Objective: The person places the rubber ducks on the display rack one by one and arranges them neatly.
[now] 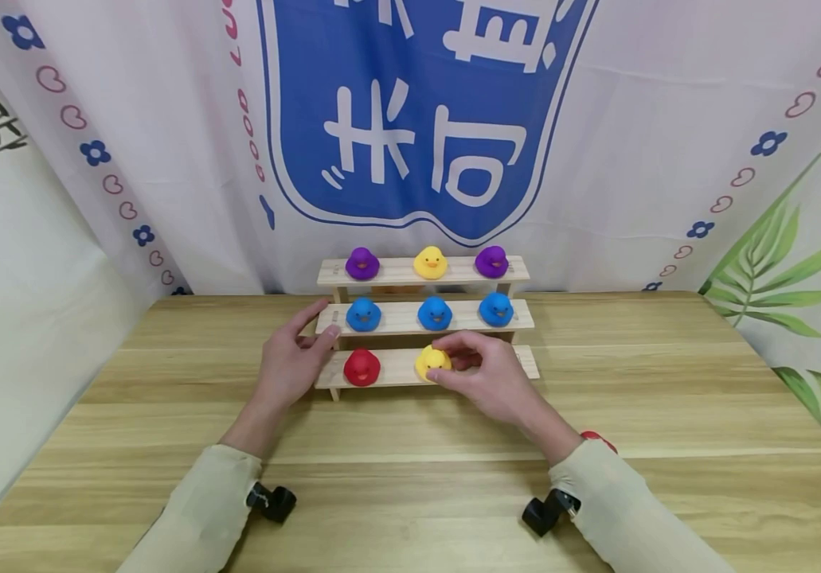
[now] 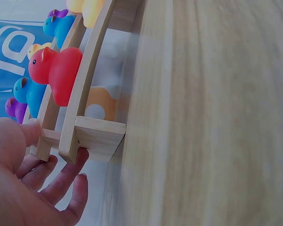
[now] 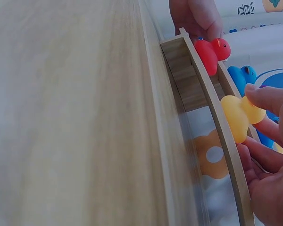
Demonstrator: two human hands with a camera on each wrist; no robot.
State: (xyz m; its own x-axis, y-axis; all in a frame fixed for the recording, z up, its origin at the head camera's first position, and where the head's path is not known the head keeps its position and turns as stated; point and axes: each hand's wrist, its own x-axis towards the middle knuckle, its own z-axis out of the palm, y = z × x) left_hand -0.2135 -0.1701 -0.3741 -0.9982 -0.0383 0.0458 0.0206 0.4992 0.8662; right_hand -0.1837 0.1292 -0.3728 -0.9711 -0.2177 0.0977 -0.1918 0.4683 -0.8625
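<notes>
A three-tier wooden display stand [image 1: 397, 377] stands at the back of the table. My right hand [image 1: 492, 376] pinches a yellow rubber duck [image 3: 237, 117] between thumb and fingers, at the middle of the lowest tier. To its left on that tier sits a red rubber duck [image 1: 362, 368]. My left hand [image 1: 290, 362] grips the stand's left end, thumb on the middle tier and fingers around the plank ends in the left wrist view. Three blue rubber ducks, one of them the left blue duck [image 1: 363, 315], line the middle tier. The right part of the lowest tier is partly hidden behind my right hand.
On the top tier, a yellow duck [image 1: 430, 263] sits between a left purple duck [image 1: 362, 263] and a right purple duck [image 1: 491, 261]. A printed curtain [image 1: 195, 159] hangs right behind the stand. Something red [image 1: 600, 440] shows past my right sleeve on the table [image 1: 410, 493].
</notes>
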